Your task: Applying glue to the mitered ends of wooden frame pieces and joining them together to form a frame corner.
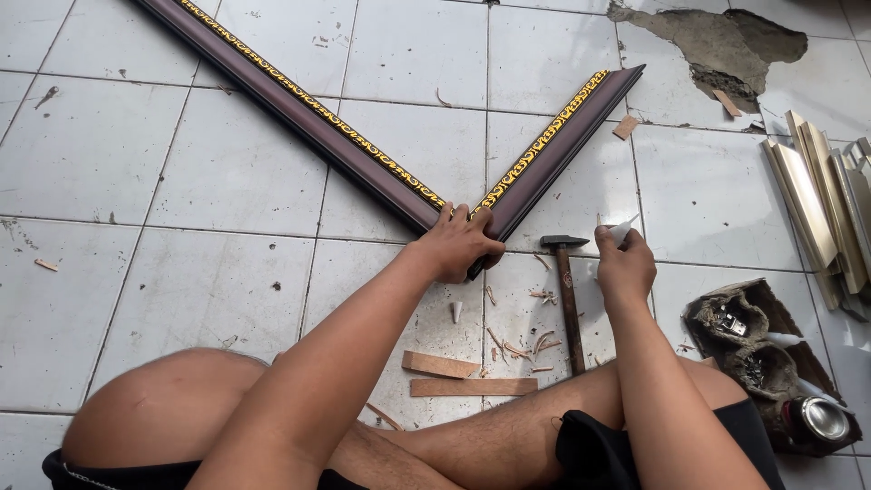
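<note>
Pressing frame corner (467,218) with left hand (463,243), right hand (622,263) pinching white scrap (622,230), cracked tile floor (227,172)

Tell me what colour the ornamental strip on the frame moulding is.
Gold scrollwork on the dark maroon-brown frame moulding, whose corner the left hand presses; clearest in the head view.

at my right, on the floor (227,172) by my knee, sits a torn brown cardboard box (726,313), open at the top and ragged at the edges, with small metal bits in its hollows. a round silver can (821,417) lies at its near end, shiny lid facing up. a small white tube (785,339) rests on the box's right edge. i see no labels, signs or screens.
</note>
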